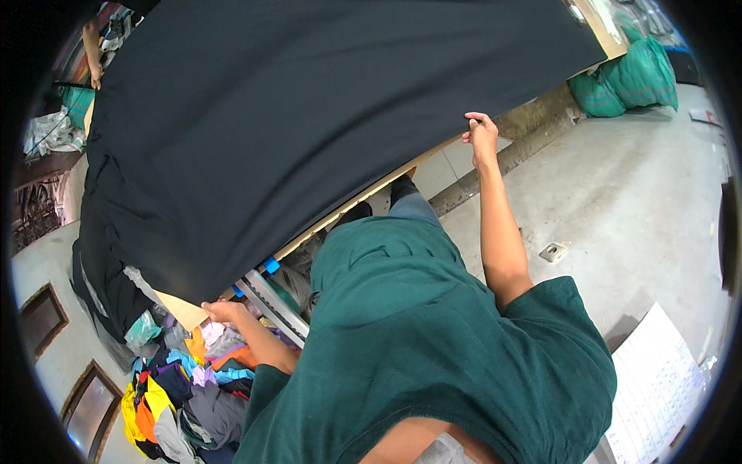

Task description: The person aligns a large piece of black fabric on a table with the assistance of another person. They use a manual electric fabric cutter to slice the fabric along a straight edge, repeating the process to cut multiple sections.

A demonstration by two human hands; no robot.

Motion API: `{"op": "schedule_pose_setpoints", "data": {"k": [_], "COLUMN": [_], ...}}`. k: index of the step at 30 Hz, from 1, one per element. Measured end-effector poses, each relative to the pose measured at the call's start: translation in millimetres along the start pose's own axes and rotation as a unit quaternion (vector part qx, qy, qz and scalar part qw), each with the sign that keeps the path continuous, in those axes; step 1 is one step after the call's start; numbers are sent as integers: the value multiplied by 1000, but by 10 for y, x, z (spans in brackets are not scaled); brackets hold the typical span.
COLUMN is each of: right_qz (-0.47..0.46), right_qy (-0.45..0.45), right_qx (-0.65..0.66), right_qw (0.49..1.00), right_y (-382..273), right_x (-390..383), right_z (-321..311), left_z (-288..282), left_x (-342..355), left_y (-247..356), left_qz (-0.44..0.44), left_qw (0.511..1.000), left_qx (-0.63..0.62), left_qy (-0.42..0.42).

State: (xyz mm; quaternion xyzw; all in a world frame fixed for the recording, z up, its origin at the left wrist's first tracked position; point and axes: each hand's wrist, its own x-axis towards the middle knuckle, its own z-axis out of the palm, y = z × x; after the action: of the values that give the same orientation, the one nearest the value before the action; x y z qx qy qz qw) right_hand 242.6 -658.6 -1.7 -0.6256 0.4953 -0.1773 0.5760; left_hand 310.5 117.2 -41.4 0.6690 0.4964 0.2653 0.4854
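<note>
A broad black cloth (309,116) covers the table, with soft folds running across it. My left hand (222,311) is closed on the cloth's near edge, close to the table's bare wooden corner (183,311). Farther right along the same edge, my right hand (481,135) pinches the cloth between thumb and fingers. At the far left, a co-worker's hand (96,76) is at the cloth's opposite edge. Past the left corner, the black cloth hangs down in bunched folds.
A heap of coloured cloth pieces (193,402) lies below the left corner. Beside my left forearm is a metal rail (274,309) with blue parts. Green sacks (638,77) stand at the far right. A written paper sheet (653,387) is at the lower right, above grey floor.
</note>
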Motion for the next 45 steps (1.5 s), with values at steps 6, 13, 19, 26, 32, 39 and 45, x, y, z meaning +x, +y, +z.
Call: {"op": "schedule_pose_setpoints", "data": {"k": [6, 13, 19, 26, 32, 39, 45], "right_qz": [7, -7, -6, -86, -142, -77, 27], "right_qy": [-4, -62, -77, -434, -405, -267, -192], "right_qx": [-23, -28, -106, -264, -322, -351, -133], "right_qw": [1000, 998, 991, 857, 844, 894, 972], "right_y": [7, 178, 291, 225, 411, 1006, 621], "right_x": [39, -83, -875, -1861, -1783, -1508, -1200], "right_z": [-58, -103, -190, -527, -430, -405, 103], "left_z": [-16, -85, -113, -143, -91, -66, -144], "left_x": [-221, 112, -43, -32, -77, -11, 95], "left_y": [49, -512, -405, -310, -323, -309, -450], "left_qz": [63, -99, -101, -106, -92, -99, -159], "left_qw": [993, 994, 992, 992, 994, 994, 985], "left_qx": [30, 4, 48, 53, 59, 13, -46], "left_qy": [94, -41, -63, -34, -25, -36, -57]}}
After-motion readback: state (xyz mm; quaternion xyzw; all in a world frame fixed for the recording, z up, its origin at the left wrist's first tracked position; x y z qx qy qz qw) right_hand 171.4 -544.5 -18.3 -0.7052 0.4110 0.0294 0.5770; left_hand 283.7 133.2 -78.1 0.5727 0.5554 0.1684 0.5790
